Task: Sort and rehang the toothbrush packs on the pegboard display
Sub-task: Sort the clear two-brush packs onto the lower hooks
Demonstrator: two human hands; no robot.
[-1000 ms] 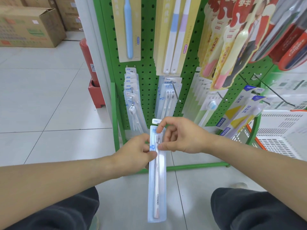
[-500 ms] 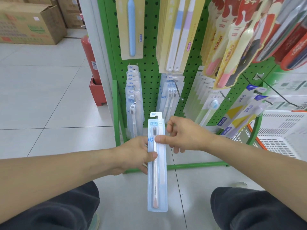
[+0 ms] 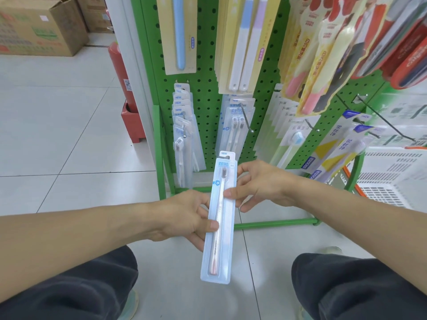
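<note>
One toothbrush pack (image 3: 219, 215), pale blue, pink-handled brush, off the hooks, held upright low before the green pegboard (image 3: 208, 93). Left hand (image 3: 184, 218) pinching its left edge, thumb on front; right hand (image 3: 256, 183) pinching right edge near the top. Matching "NEW" packs (image 3: 183, 125) hung at lower left, likely destination. Rehanging outstanding. Hang hole indistinct; upper rows cut off.

On the green pegboard (image 3: 205, 93), three bare hooks (image 3: 246, 118) jut out among hanging toothbrush packs (image 3: 184, 139). In front of the pegboard, one loose pack (image 3: 219, 218) is held by two hands (image 3: 182, 218). Left of the pegboard stand two cardboard boxes (image 3: 39, 26) and one red extinguisher (image 3: 120, 72).
</note>
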